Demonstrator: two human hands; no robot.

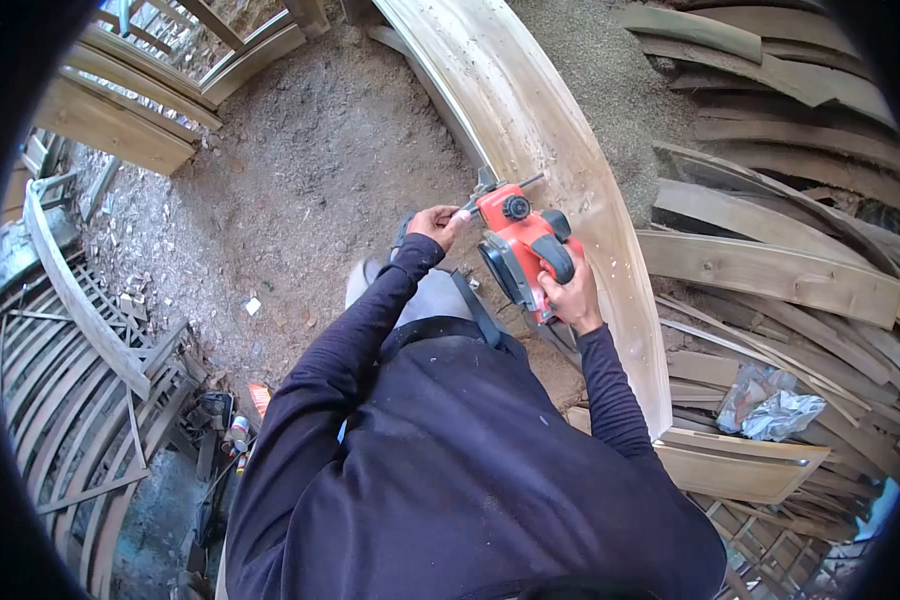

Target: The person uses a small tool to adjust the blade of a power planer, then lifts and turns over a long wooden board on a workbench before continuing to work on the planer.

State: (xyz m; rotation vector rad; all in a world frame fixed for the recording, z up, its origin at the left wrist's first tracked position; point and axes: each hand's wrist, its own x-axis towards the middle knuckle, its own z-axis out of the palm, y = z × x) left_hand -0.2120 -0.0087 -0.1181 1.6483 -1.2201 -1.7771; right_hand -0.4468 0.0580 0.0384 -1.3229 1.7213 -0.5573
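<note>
A red and black electric planer is over the long pale wooden board, reaching past the board's inner edge. My right hand is closed around its black rear handle. At the planer's front, my left hand is closed, with fingertips pinching a thin metal rod that sticks out of the planer's side. Whether the planer's base touches the board cannot be seen. Light shavings lie scattered on the board's face.
Curved planks are piled along the right, with a crumpled plastic bag on them. To the left stand a curved slatted wooden frame and small cans. Wooden frame pieces are at upper left. Sawdust and chips cover the dirt floor.
</note>
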